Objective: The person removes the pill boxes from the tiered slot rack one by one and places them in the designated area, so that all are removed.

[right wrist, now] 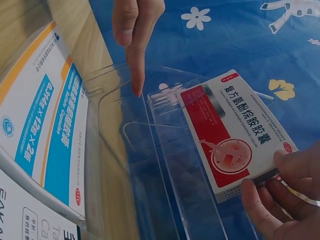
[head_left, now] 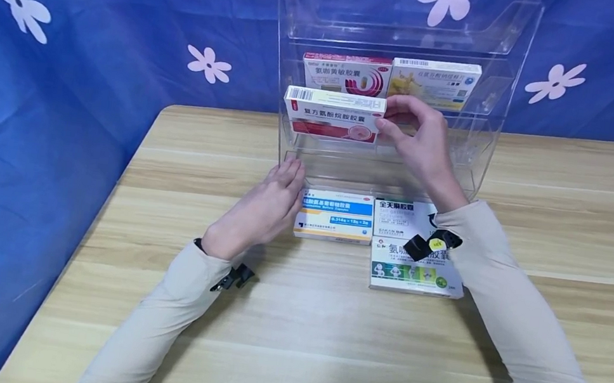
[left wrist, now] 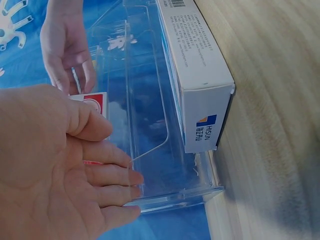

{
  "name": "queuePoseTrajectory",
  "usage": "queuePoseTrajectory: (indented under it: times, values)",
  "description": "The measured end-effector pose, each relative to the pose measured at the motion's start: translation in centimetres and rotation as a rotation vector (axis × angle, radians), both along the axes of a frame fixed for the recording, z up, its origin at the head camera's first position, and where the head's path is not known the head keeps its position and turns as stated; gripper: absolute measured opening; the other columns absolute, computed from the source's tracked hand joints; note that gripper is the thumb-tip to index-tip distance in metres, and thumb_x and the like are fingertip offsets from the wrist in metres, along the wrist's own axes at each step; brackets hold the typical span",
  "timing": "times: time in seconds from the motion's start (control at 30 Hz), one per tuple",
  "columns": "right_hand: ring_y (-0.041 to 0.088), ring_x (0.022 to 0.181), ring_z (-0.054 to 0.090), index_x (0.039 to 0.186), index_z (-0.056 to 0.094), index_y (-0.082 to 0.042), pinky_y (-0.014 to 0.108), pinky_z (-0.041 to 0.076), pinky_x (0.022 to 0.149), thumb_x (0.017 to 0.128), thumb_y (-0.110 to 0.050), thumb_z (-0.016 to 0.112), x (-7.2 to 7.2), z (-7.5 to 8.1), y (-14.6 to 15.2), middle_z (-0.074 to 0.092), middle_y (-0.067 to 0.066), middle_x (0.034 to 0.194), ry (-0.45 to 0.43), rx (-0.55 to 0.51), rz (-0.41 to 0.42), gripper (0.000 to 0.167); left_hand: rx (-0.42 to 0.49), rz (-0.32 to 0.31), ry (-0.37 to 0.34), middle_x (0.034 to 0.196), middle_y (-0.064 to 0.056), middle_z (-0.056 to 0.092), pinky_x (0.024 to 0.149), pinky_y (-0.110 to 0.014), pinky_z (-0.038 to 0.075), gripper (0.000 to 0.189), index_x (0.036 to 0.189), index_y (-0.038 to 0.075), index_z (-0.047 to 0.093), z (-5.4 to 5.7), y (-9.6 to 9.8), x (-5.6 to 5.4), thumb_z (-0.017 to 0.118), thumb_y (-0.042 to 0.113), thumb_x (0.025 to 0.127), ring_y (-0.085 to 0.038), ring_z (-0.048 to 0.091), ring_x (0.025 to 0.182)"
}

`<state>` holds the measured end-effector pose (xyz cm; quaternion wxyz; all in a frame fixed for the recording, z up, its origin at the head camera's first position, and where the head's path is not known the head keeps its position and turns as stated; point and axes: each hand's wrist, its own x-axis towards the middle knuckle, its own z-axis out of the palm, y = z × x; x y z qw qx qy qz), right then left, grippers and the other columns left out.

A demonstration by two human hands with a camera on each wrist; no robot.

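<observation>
My right hand (head_left: 419, 138) pinches the right end of a red and white medicine box (head_left: 333, 115) between thumb and fingers, in front of the middle of a clear acrylic display rack (head_left: 378, 173). In the right wrist view this medicine box (right wrist: 235, 135) shows its red band and dark lettering, overlapping a rack tier. My left hand (head_left: 267, 209) has its fingers extended, the tips at the rack's lower left side. In the left wrist view the left hand (left wrist: 75, 165) shows its palm, with nothing in it. A blue and white capsule box (head_left: 335, 215) lies right beside it.
On a higher tier stand a white and magenta box (head_left: 346, 76) and a yellow and white box (head_left: 434, 82). A white box (head_left: 400, 219) and a green-striped box (head_left: 415, 269) lie on the wooden table (head_left: 277, 341) before the rack. A blue flowered cloth (head_left: 102, 32) hangs behind.
</observation>
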<state>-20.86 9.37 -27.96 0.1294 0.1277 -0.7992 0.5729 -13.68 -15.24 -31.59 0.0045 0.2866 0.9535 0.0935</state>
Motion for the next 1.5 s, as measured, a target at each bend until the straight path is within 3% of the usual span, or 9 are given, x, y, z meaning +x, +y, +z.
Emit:
queuePoseTrajectory:
  times: [0.73,1.03,1.27,1.5]
  values:
    - [0.017,0.097,0.060,0.116,0.062,0.004,0.026,0.049,0.094,0.089,-0.004,0.068,1.6,-0.1,2.0,0.063,0.011,0.110,0.043,-0.082,0.022,0.029,-0.001,0.007,-0.006,0.150,-0.034,0.024,0.118,-0.048,0.014,0.051,0.142,-0.018,0.029,-0.4,0.0,-0.1,0.036,0.015,0.103,-0.042,0.017,0.143]
    - [0.020,0.101,0.060,0.118,0.061,0.003,0.026,0.057,0.082,0.090,-0.003,0.066,2.5,-0.1,2.7,0.060,0.008,0.109,-0.045,-0.183,0.051,0.029,-0.004,-0.001,-0.001,0.150,-0.033,0.023,0.118,-0.046,0.013,0.052,0.142,-0.017,0.028,-0.3,0.0,-0.1,0.036,0.014,0.102,-0.043,0.018,0.143]
    - [0.020,0.103,0.059,0.122,0.058,0.001,0.025,0.057,0.082,0.093,-0.009,0.064,3.1,-0.8,3.1,0.058,0.010,0.113,-0.107,-0.120,0.054,0.031,0.000,0.003,-0.007,0.151,-0.033,0.023,0.118,-0.047,0.014,0.052,0.142,-0.017,0.029,-0.3,-0.1,-0.1,0.036,0.015,0.103,-0.043,0.019,0.142]
    - [0.019,0.097,0.062,0.122,0.057,0.004,0.025,0.058,0.078,0.093,-0.008,0.064,4.0,-1.5,3.7,0.059,0.010,0.109,-0.158,-0.124,0.082,0.032,-0.003,-0.001,-0.021,0.151,-0.032,0.021,0.119,-0.046,0.012,0.052,0.143,-0.016,0.027,-0.2,-0.1,-0.2,0.037,0.014,0.102,-0.041,0.017,0.143]
